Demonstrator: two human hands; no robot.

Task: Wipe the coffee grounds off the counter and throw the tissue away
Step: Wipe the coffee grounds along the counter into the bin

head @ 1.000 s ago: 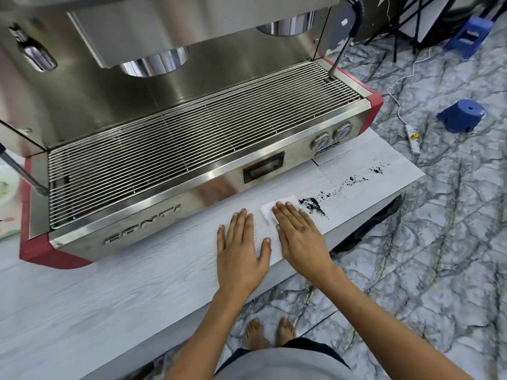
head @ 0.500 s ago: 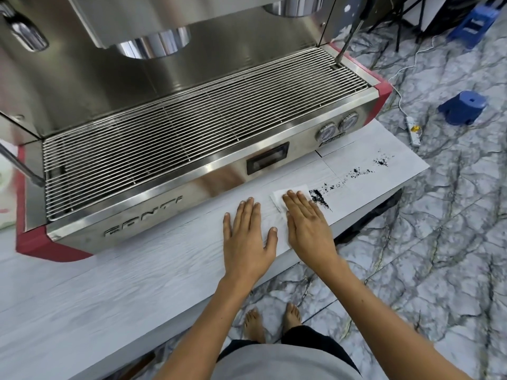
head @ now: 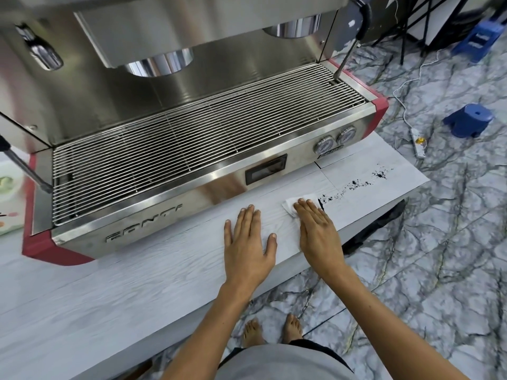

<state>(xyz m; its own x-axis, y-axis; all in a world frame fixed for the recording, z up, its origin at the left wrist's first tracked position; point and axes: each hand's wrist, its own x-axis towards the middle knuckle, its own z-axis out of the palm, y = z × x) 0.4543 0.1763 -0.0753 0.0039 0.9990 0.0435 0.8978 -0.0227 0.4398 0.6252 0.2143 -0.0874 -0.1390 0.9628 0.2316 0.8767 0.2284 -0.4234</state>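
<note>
A white tissue lies on the pale wood-grain counter, mostly covered by my right hand, which presses it flat with straight fingers. Dark coffee grounds trail rightward from the tissue's right edge toward the counter's end, with a last cluster near the corner. My left hand rests flat on the counter beside the right one, fingers straight, holding nothing.
A steel espresso machine with a wire drip grate fills the counter behind my hands. The counter ends at the right. On the marble floor stand a blue stool and a white power strip. A black bag hangs below the counter edge.
My right hand has slid the tissue to the right over the thickest patch of grounds, which is now mostly covered. The left hand has stayed flat on the counter.
</note>
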